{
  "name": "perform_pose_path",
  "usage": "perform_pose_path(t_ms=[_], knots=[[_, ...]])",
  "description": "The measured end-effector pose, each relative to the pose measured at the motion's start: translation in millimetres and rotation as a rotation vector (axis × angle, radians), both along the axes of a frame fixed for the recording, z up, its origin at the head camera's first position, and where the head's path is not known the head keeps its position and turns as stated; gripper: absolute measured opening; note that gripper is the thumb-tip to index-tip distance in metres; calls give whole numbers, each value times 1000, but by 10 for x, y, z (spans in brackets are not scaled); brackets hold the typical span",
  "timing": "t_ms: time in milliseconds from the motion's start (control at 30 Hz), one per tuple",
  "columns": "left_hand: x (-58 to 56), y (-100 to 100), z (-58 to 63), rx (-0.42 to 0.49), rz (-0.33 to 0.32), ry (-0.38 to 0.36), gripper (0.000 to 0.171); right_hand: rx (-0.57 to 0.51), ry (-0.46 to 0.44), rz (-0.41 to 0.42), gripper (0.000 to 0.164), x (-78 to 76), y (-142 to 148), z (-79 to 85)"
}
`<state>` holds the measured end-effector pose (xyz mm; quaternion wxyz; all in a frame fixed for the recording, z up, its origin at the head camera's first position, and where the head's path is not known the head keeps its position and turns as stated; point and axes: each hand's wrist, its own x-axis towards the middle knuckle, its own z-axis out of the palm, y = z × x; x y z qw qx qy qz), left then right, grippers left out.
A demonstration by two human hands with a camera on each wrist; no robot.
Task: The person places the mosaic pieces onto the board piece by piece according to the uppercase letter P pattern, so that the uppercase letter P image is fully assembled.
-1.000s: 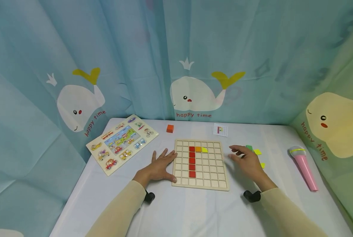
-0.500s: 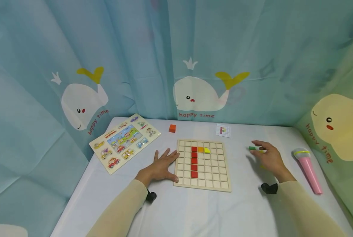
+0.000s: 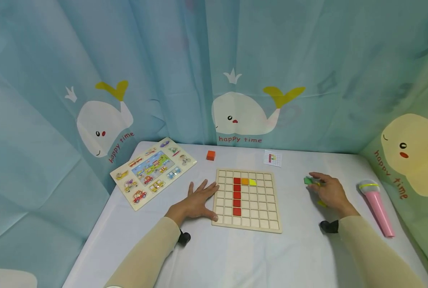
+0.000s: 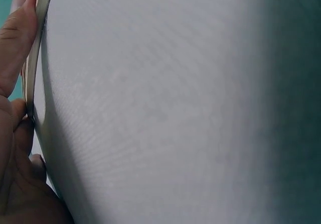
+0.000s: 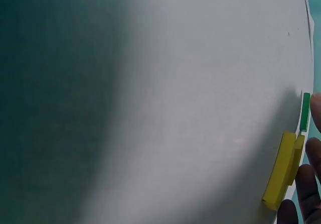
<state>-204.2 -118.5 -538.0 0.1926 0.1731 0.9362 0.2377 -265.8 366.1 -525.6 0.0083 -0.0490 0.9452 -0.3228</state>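
A wooden grid board (image 3: 222, 205) lies mid-table. A column of red tiles (image 3: 237, 195), an orange tile (image 3: 245, 181) and a yellow tile (image 3: 252, 182) sit in its squares. My left hand (image 3: 196, 203) rests at the board's left edge, fingers spread and thumb near the front corner. To the right of the board, my right hand (image 3: 330, 194) reaches over loose pieces, index finger and thumb apart on either side of a green tile (image 3: 308, 181). In the right wrist view, fingertips come close beside the green tile and yellow pieces (image 5: 278, 173). My palm partly hides the yellow pieces.
A vehicle picture puzzle (image 3: 152, 172) lies at the back left. Behind the board are an orange-red cube (image 3: 211, 155) and a small card (image 3: 272, 158) printed with a coloured grid. A pink toy microphone (image 3: 378, 212) lies far right. Curtains (image 3: 170, 80) surround the table.
My right hand has moved right from beside the board to the loose pieces, its fingers now around the green tile. My left hand stays on the board's edge. The head view has shifted slightly.
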Motion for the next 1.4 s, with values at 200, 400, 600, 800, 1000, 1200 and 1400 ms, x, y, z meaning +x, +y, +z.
perform_pose_path(t_ms=[200,400,600,800,1000,1200,1400], knots=[[-4,-1,3,9,-2,-1,117,45,16,14,51,-41,4,-24],[0,-5,19,13,-5,-1,117,62,28,20,46,-61,-6,-80],[1,-9,16,15,-12,4,118,66,-28,8,44,-58,-7,-73],[0,-9,10,19,-4,-2,118,60,-43,10,39,-43,-18,-51],[-5,2,14,19,-7,-4,117,74,12,19,36,-19,-38,-48],[-8,1,7,11,-7,0,117,73,51,25,37,-1,-64,-47],[-7,-2,-3,17,3,-6,117,50,84,-6,37,41,-142,-21]])
